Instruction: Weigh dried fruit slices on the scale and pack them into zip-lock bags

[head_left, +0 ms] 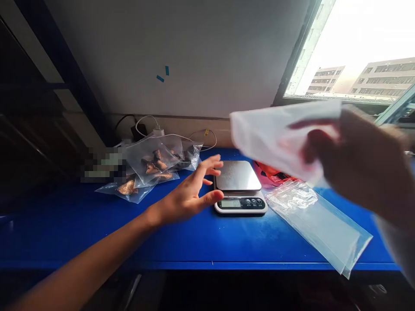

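Your right hand (353,164) is up at 3 o'clock, fingers pinched on an empty clear bag (279,138); it's blurred and held in the air above the red packet (272,172). Your left hand (189,194) hovers with fingers spread wide, holding nothing, just at 9 o'clock of the scale (240,188).

Risks as I judge them:
- Left fingertips sit close to the scale platter. A brush there could throw off the reading on the display (229,203).
- The stack of flat bags (320,224) overhangs the worktop (97,233) edge at 5 o'clock. A sleeve or forearm sweep could slide it off.
- The raised bag is limp, so it could drag across the platter.
- Filled bags (155,166) at 10 o'clock lie piled loosely near the charger cable (152,125); a snag could pull them.
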{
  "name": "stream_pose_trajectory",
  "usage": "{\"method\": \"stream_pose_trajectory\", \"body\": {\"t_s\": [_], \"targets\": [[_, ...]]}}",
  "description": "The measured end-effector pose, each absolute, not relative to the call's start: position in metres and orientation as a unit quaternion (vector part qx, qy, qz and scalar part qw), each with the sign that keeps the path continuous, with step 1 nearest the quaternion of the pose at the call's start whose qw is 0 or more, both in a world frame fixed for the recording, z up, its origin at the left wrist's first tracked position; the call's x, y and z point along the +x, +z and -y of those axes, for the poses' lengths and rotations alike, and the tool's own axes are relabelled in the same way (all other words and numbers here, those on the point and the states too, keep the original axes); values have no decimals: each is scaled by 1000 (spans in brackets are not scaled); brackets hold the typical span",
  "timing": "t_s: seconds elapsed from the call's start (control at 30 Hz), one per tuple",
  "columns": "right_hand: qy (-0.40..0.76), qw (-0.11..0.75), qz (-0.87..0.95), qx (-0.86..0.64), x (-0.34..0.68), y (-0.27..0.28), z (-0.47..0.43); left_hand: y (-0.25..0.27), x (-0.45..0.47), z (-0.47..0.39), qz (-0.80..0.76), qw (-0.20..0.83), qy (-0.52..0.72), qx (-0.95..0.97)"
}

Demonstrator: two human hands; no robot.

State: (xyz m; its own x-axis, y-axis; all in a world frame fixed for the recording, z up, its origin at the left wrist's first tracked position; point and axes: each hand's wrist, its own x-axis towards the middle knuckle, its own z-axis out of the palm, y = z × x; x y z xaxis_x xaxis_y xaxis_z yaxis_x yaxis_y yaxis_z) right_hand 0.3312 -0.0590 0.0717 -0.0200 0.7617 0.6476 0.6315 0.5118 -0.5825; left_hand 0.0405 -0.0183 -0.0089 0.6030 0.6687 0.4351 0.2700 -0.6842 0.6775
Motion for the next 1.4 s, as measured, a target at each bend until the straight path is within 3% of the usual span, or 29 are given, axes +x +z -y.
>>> {"method": "stream_pose_trajectory", "body": {"t_s": [0.1, 0.23, 0.4, 0.5, 0.7, 0.93, 1.13, 1.3, 1.4], "targets": [[141, 467, 776, -400, 294, 45, 70, -12, 38, 10, -270, 345, 415, 797], [247, 433, 774, -391, 290, 15, 65, -5, 31, 1, -312, 432, 468, 705], [35, 272, 850, -450, 327, -40, 62, 7, 21, -7, -317, 410, 541, 663], [-61, 230, 805, -543, 355, -70, 66, 11, 18, -9, -305, 381, 556, 672], [-84, 146, 742, -648, 384, -92, 63, 7, 28, -2, -338, 410, 510, 676], [-119, 220, 731, -635, 381, -87, 18, 6, 30, 0, -341, 409, 488, 692], [-107, 238, 765, -588, 341, -23, 12, 20, 19, 8, -333, 476, 371, 725], [25, 398, 774, -491, 266, 18, 33, 16, 28, 15, -358, 414, 245, 800], [155, 393, 815, -396, 236, 4, 40, 6, 37, 18, -328, 313, 205, 867]]}}
